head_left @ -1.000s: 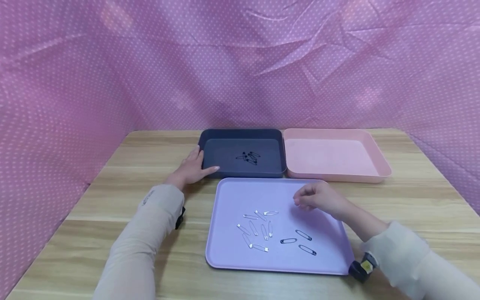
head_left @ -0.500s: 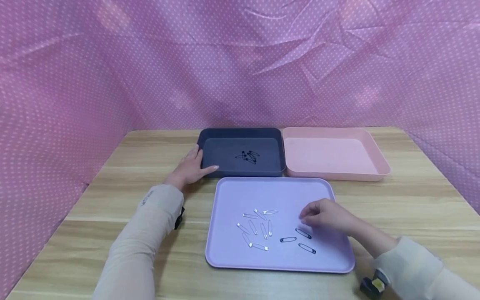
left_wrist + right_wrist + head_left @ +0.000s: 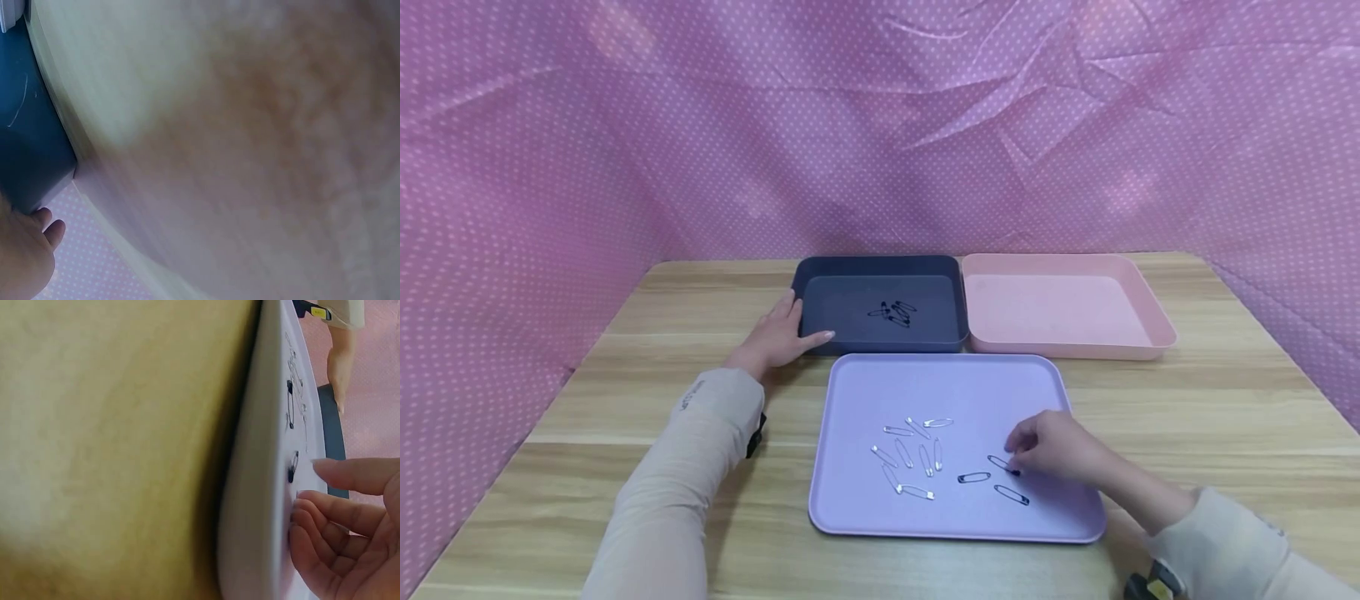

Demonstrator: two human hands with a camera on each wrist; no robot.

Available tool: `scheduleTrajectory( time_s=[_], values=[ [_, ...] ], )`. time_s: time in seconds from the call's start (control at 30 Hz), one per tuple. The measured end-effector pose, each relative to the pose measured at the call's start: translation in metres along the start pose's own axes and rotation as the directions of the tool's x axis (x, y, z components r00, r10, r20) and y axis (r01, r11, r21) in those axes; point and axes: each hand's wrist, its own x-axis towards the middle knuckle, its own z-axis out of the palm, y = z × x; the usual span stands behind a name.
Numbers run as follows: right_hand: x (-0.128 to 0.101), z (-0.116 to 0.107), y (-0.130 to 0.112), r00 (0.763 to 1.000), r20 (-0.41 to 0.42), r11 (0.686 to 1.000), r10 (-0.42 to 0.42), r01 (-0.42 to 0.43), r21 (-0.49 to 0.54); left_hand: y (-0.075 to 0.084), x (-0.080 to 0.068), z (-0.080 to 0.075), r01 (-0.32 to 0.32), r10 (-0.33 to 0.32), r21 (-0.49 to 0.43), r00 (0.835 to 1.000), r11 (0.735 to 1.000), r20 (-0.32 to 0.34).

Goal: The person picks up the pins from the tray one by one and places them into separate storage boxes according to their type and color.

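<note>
My left hand [image 3: 775,337] rests at the left side of a dark blue tray [image 3: 838,312], fingers along its side and thumb at the front edge. Several black safety pins [image 3: 901,320] lie inside that tray. Over the lilac tray [image 3: 970,383], my right hand [image 3: 1060,450] reaches down with thumb and index fingertips right at the end of a black safety pin [image 3: 1000,463]. The right wrist view shows a gap between thumb and index finger, with a black pin [image 3: 294,467] close by. Two other black pins lie near, and several silver safety pins [image 3: 917,492] are spread left of them.
A pink tray [image 3: 1060,304] stands to the right of the dark blue one, both behind the lilac tray. All three sit on a wood-grain table [image 3: 1150,417]. Pink dotted cloth [image 3: 880,125] hangs around the back and sides.
My right hand has come down and toward the front of the lilac tray, arriving at the rearmost black safety pin. My left hand has stayed at the dark blue tray.
</note>
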Motion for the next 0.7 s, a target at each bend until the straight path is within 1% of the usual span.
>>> scheduleTrajectory(
  time_s=[0.2,0.33,0.53,0.7],
  values=[
    [-0.0019,0.0079,-0.0020,0.998,-0.056,0.994,-0.017,0.011,-0.108,0.0010,-0.0010,-0.0001,0.002,-0.002,-0.010,1.000,1.000,0.002],
    [-0.0015,0.0102,-0.0044,0.996,-0.080,0.987,-0.028,0.015,-0.160,0.0013,-0.0010,-0.0007,0.002,-0.002,-0.014,1.000,1.000,0.005],
    [-0.0007,0.0095,-0.0071,0.997,-0.062,0.979,-0.036,0.022,-0.204,0.0019,-0.0017,-0.0014,0.005,-0.004,-0.022,1.000,1.000,0.015],
    [-0.0004,0.0084,-0.0082,1.000,-0.025,0.980,-0.016,0.011,-0.199,0.0005,-0.0006,-0.0004,0.009,-0.008,-0.018,1.000,1.000,0.023]
  ],
)
